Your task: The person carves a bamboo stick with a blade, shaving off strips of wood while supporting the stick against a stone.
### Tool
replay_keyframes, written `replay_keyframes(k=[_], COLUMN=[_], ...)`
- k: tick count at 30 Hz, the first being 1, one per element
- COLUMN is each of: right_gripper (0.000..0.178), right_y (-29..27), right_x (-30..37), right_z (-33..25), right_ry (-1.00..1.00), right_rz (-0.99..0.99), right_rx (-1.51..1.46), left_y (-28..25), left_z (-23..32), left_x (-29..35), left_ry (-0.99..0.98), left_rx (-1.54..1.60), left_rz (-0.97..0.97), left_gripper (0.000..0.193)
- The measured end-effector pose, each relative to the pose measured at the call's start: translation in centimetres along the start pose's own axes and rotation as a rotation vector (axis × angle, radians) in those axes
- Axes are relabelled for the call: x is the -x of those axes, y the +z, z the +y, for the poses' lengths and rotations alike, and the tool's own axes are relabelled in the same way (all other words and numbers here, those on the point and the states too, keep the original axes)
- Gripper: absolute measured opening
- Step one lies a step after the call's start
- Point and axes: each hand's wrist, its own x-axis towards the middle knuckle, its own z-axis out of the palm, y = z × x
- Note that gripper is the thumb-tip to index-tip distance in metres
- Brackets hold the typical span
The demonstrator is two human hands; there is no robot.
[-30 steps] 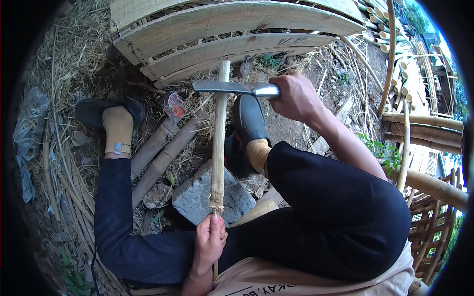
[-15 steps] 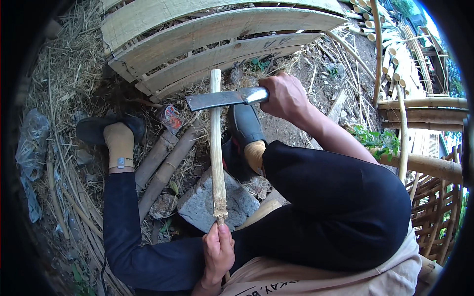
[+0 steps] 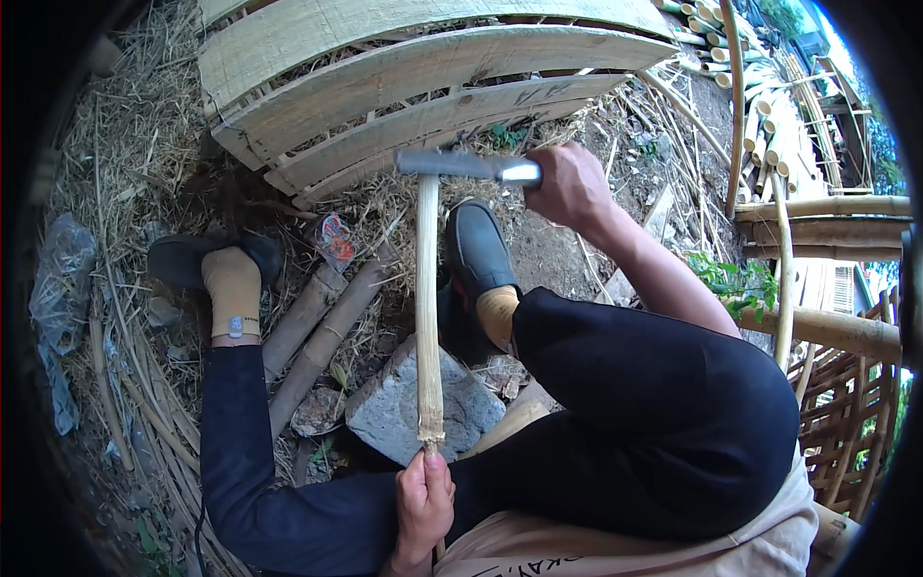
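Note:
A pale peeled wooden stick (image 3: 429, 308) points away from me, its notched near end gripped by my left hand (image 3: 426, 500) with the thumb on top. My right hand (image 3: 574, 188) is closed around the handle of a machete (image 3: 447, 163), whose blade is slightly blurred. The blade lies crosswise at the stick's far end; I cannot tell whether it touches. Under the stick's lower half sits a grey stone block (image 3: 375, 404), mostly between my legs. Most of the machete's handle is hidden in my fist.
Ahead stands a slatted wooden crate (image 3: 365, 82). Two bamboo pieces (image 3: 327, 322) lie left of the stone, near a crumpled wrapper (image 3: 336, 240). Plastic sheeting (image 3: 62, 279) lies at far left. A bamboo frame (image 3: 836, 207) and stacked poles (image 3: 760, 125) are at right.
The machete has moved away from me and slightly right, along the stick to its far end. My left hand keeps its hold; the stick's far end has shifted slightly right.

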Motion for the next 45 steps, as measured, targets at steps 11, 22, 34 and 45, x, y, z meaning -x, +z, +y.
replay_keyframes(k=[11, 22, 34, 45], right_gripper=[0.021, 0.013, 0.018, 0.018], right_y=[-0.8, -0.6, 0.5, 0.6], right_x=[1.6, 2.6, 3.6, 3.8], right_z=[2.6, -2.9, -5.2, -5.8], right_ry=[0.146, -0.481, -0.492, -0.496], right_rz=[0.034, -0.258, -0.378, -0.272], right_rx=[-0.243, -0.127, -0.162, -0.237], left_y=[-0.6, -1.9, -1.7, -2.5], left_z=[0.8, 2.3, 1.3, 1.5], left_x=[-1.4, -2.0, -2.3, -2.5], left_ry=[-0.143, -0.229, -0.121, -0.265], left_rx=[0.311, 0.438, 0.488, 0.696], left_rz=[-0.101, -0.318, -0.221, -0.273], left_gripper=[0.038, 0.034, 0.031, 0.04])
